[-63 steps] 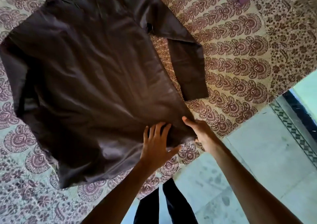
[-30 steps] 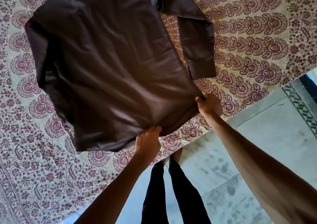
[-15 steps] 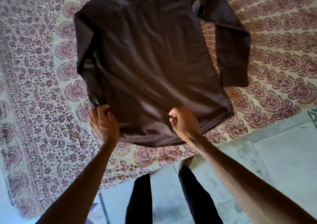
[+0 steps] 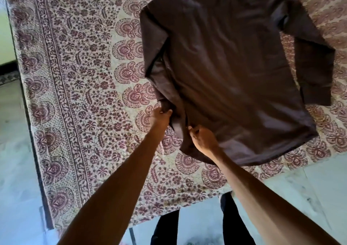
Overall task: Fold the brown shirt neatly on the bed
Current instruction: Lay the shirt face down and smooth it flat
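Note:
The brown shirt (image 4: pixel 231 76) lies spread flat on the bed, collar end far from me, hem near me. Its right sleeve (image 4: pixel 315 70) lies out beside the body, bent down at the elbow. Its left sleeve (image 4: pixel 157 72) is tucked along the body's left edge. My left hand (image 4: pixel 161 116) grips the cuff end of that left sleeve. Just right of it, my right hand (image 4: pixel 201 138) pinches the shirt's fabric near the lower left corner of the hem.
The bed carries a cream bedsheet (image 4: pixel 78 87) printed with maroon flowers and paisleys. Its near edge runs diagonally across the lower frame, with pale tiled floor (image 4: pixel 308 192) beyond it. My dark-trousered legs (image 4: pixel 165 228) stand at the bed's edge.
Both hands have shifted left along the hem, from the shirt's right corner to its left side. The left hand has taken hold of the left sleeve's cuff; my view has swung left.

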